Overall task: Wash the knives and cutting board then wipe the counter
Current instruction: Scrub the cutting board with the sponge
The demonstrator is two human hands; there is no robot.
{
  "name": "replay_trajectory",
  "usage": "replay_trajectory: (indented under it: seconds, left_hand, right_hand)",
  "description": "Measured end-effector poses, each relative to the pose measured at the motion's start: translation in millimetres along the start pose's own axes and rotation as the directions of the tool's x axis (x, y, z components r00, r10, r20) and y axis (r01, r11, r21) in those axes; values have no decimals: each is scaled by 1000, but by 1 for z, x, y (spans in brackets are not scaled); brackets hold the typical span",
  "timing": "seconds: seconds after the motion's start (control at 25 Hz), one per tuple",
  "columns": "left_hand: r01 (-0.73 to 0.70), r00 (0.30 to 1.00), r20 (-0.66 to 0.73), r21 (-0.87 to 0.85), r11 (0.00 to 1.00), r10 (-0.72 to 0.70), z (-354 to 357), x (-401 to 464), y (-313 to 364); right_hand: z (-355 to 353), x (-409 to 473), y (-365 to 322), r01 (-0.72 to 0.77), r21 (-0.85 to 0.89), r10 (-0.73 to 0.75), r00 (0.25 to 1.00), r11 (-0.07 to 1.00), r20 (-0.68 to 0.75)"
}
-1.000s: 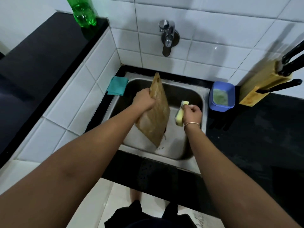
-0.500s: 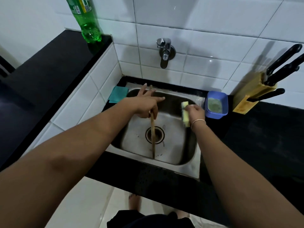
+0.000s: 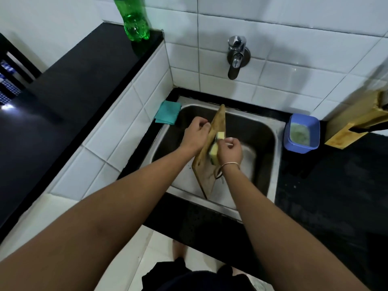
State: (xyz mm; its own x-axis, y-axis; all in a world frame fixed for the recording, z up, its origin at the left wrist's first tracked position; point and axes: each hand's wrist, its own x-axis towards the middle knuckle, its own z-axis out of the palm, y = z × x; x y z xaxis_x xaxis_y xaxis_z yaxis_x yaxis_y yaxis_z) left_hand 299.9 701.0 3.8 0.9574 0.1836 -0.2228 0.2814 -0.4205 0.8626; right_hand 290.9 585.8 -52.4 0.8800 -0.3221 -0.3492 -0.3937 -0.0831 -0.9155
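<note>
The person stands at a steel sink (image 3: 262, 131) with both forearms reaching forward over its near rim. The left hand (image 3: 196, 136) grips the wooden cutting board (image 3: 206, 175) by its left edge, fingers curled around it, and holds the board on edge inside the basin, tilted so that its upper end points away from the person and its lower corner sits near the basin floor. The right hand (image 3: 230, 151), with a thin bangle (image 3: 230, 164) at the wrist, is closed around a yellow sponge (image 3: 216, 151) and presses it flat against the right face of the board, just across the board from the left hand. A dark loop of cord hangs from the board just below the right wrist.

Beyond the hands, a chrome tap (image 3: 236, 56) juts from the white tiled wall above the basin. To the left of the left hand, a teal cloth (image 3: 168, 112) lies at the far left corner of the sink, against the tiled side wall. Farther left and higher, a green plastic bottle (image 3: 134, 17) stands on a raised black ledge. To the right of the right hand, a blue tub (image 3: 302, 133) holding pale soapy liquid sits on the black tabletop (image 3: 336, 196) just beside the sink rim. Right of the tub a wooden knife block (image 3: 357, 120) leans near the wall, with a dark handle showing at the frame edge
</note>
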Motion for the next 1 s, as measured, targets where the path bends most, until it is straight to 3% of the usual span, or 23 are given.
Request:
replay_trajectory:
  seconds: [0.12, 0.28, 0.48, 0.56, 0.72, 0.92, 1.0]
  left_hand:
    - [-87, 996, -5, 113, 990, 88, 7, 2, -2]
    - [-129, 992, 0, 133, 983, 130, 14, -7, 7]
    - [-120, 993, 6, 167, 979, 121, 24, -11, 14]
    - [-141, 990, 14, 222, 965, 141, 23, -11, 14]
    - [-162, 986, 23, 291, 943, 162, 12, -5, 10]
    - [-187, 982, 27, 265, 946, 187, 7, 0, 2]
    - [-194, 981, 24, 261, 946, 194, 5, 2, 0]
  right_hand:
    - [17, -21, 29, 51, 15, -50, 996, 999, -72]
    - [16, -2, 30, -98, -7, 96, 983, 995, -156]
    - [16, 19, -16, 189, 208, -134, 959, 960, -251]
    - [16, 5, 2, 187, 231, -133, 964, 955, -230]
    - [16, 4, 29, -37, 114, 53, 989, 993, -135]
    - [33, 45, -26, 209, 177, -170, 962, 962, -212]
    - [35, 52, -14, 104, 148, -74, 978, 984, -192]
